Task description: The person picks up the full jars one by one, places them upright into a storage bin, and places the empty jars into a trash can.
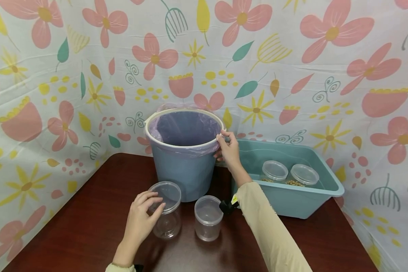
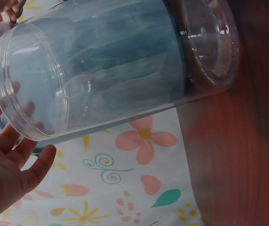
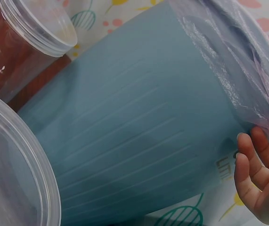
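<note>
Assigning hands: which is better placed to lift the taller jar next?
Likely the left hand: it's at the mouth of the taller jar, while the right hand is at the lined bin.

On the blue bin [image 3: 125, 113], we can make out pale lettering [image 3: 224, 170] that seems to begin "LITT", its ending unclear to us, with a larger dark character [image 3: 236, 154] beside it, only partly legible. We cannot read the yellow label [image 1: 234, 199] at the right wrist.
</note>
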Available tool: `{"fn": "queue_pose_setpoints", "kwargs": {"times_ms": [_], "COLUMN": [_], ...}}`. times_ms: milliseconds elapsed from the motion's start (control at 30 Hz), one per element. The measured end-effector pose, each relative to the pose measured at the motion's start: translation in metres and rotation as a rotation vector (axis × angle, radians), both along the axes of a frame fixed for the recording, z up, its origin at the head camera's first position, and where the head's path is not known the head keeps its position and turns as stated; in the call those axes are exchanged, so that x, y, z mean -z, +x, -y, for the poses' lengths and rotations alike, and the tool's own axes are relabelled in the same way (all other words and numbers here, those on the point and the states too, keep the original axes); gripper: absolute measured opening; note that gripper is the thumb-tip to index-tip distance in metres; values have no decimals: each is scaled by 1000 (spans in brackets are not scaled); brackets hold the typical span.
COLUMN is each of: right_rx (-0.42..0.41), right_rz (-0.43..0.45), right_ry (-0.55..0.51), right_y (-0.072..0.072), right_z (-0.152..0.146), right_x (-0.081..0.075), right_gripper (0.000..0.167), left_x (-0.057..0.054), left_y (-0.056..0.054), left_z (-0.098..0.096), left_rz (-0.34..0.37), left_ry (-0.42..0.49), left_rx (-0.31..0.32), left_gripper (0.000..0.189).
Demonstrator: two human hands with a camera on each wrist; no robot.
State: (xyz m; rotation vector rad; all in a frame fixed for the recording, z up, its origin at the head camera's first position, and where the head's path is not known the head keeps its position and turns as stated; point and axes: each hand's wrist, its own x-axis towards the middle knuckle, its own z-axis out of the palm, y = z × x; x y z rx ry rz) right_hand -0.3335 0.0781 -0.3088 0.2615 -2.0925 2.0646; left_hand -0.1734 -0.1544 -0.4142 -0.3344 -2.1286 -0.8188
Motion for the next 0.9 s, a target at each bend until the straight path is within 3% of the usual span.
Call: {"fn": "queue_pose_setpoints", "kwargs": {"times_ms": [233, 467, 667, 900], "right_rx": [21, 21, 15, 19], "right_rz": [-26, -33, -31, -26], "right_ry": [15, 17, 15, 12], "right_y": [-1, -1, -3, 3], "right_z": [-1, 1, 1, 1], "right_x": [3, 4, 4, -1], "right_gripper": [35, 38, 39, 33], "left_x": [5, 10, 13, 15], "left_y": [-1, -1, -4, -6], "left_z": [-1, -3, -5, -8], "left_rz": [7, 20, -15, -85], "left_ry": [18, 55, 87, 130], "left_rx": [-16, -22, -32, -12], "left_gripper": [20, 38, 50, 46]}}
